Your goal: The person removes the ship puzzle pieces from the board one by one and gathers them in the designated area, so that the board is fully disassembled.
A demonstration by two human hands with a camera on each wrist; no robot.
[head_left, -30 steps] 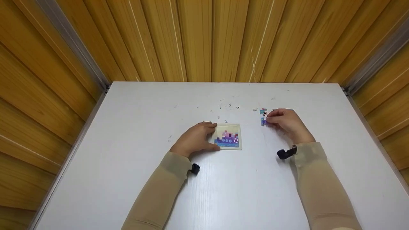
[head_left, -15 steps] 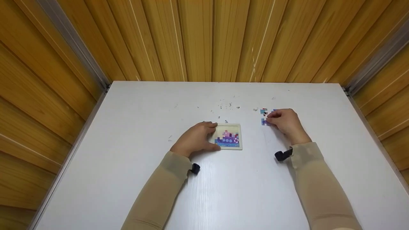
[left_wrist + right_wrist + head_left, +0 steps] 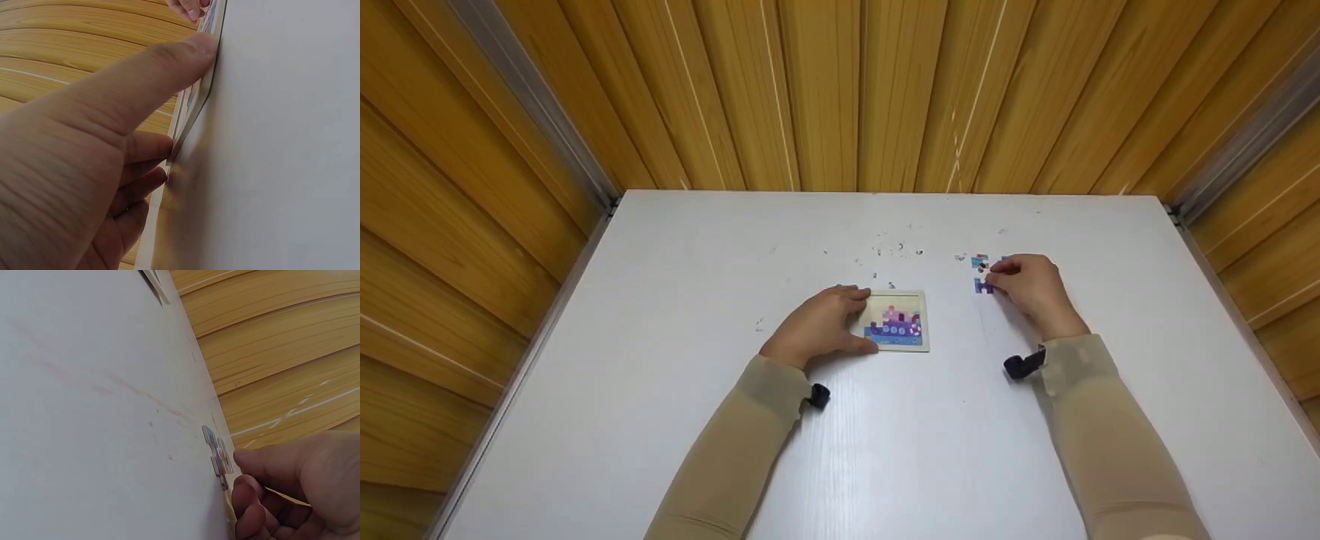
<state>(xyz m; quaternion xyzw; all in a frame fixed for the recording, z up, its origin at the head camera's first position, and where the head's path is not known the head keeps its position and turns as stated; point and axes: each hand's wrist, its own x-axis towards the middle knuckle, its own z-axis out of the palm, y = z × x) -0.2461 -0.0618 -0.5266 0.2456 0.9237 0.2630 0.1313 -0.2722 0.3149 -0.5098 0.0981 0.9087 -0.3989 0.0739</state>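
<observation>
Thumb (image 3: 185,59) of left hand (image 3: 819,328) on frame (image 3: 926,322)

The right hand (image 3: 1033,294) now uncovers more purple puzzle piece (image 3: 981,286).

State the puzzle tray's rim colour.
The puzzle tray's rim is cream, showing best in the head view.

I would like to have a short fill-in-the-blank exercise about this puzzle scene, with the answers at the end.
The hand that holds the puzzle frame is the person's ____ one.
In the head view, the loose pieces beside the other hand lie to the frame's ____.
There, the fitted pieces sit in the frame's ____ part, with bare board above.
The table is ____ in colour.

Missing words: left; right; lower; white.
</observation>
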